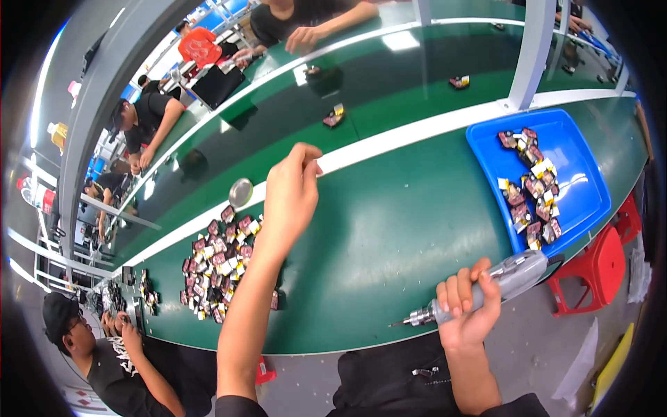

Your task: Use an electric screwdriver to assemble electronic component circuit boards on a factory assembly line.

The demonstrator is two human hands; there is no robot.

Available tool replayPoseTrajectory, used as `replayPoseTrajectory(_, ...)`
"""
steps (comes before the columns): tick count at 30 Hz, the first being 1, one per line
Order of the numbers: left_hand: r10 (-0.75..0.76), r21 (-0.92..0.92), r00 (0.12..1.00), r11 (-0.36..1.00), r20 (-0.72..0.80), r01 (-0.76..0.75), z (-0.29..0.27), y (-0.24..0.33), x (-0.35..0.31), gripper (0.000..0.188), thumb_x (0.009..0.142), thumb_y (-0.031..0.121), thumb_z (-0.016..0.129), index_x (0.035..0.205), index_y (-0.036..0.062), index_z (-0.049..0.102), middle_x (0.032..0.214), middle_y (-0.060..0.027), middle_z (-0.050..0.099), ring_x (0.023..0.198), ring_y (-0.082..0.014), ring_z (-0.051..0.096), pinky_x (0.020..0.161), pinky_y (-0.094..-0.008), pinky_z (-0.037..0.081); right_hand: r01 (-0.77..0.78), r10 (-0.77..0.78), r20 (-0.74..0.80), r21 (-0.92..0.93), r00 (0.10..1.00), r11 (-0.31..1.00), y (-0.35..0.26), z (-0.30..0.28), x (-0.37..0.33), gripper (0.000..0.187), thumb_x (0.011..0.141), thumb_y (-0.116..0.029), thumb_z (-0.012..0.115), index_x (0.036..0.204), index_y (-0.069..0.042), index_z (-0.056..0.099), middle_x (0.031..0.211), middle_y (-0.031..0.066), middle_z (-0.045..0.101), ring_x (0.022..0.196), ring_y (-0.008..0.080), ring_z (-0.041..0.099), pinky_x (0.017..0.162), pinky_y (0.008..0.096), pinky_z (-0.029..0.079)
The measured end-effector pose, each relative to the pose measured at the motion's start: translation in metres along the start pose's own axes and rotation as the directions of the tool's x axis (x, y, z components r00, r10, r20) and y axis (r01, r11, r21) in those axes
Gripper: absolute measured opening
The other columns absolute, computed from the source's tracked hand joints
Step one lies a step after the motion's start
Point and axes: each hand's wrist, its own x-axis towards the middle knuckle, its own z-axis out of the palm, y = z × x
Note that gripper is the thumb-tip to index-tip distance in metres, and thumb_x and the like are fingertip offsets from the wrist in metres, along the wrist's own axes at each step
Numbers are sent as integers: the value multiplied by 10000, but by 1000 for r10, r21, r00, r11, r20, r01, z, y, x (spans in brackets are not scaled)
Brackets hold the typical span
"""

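My left hand [294, 187] is raised over the green work surface [389, 229], beside the white rail. Its fingers are curled together; whatever they may hold is hidden. In my right hand [467, 306] lies a grey electric screwdriver [517, 274], its metal chuck and thin bit pointing left over the near edge of the surface. A heap of small dark parts with pink, white and yellow labels [217, 267] lies left of my left forearm, which hides some of it. At the right, a blue tray [580, 187] holds several similar parts [535, 187].
Past the white rail [410, 139], a green conveyor belt [389, 90] carries a few scattered parts [334, 115]. A round tin [241, 192] is by the rail. A grey post [531, 55] rises near the tray. A co-worker [76, 333] sits at left; red stools [590, 271] stand right.
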Motion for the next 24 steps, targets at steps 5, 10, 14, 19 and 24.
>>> replayPoseTrajectory(5,-145,257,989,956,4,139,56,-53,73,303,867,148,651,1120,2,568,924,-173,665,868,-321,666,777,-409,521,-53,58,112,-47,992,998,0,-11,3,152,950,-221,499,870,-103,444,524,15,363,430,143,367,512,326,366)
replayPoseTrajectory(10,-150,535,988,837,22,115,90,-54,95,392,866,249,662,1144,3,536,1051,-241,610,987,-402,607,853,-480,509,-65,72,129,-57,989,996,-4,-16,8,141,944,-221,494,889,-101,444,526,20,380,424,149,370,520,330,377)
replayPoseTrajectory(14,-77,563,994,826,76,21,80,-91,101,357,870,186,631,1152,-12,536,1078,-247,605,1012,-404,592,881,-479,498,-149,155,174,-45,973,988,2,-16,9,135,946,-213,487,894,-96,443,524,20,376,435,150,374,530,334,397)
replayPoseTrajectory(19,162,597,924,722,347,-351,68,-100,110,299,721,-28,597,1019,-51,597,1072,-227,624,1059,-376,580,926,-445,476,-72,52,189,100,981,992,3,-17,6,130,1003,-156,459,906,-76,427,550,-6,352,434,94,339,473,269,365)
replayPoseTrajectory(24,302,417,927,830,223,-370,33,-54,47,297,717,-55,565,1014,-67,574,1048,-191,581,983,-359,525,903,-415,474,-135,129,151,32,980,990,-9,-6,6,131,961,-161,530,910,-41,543,597,4,365,517,116,327,536,281,301)
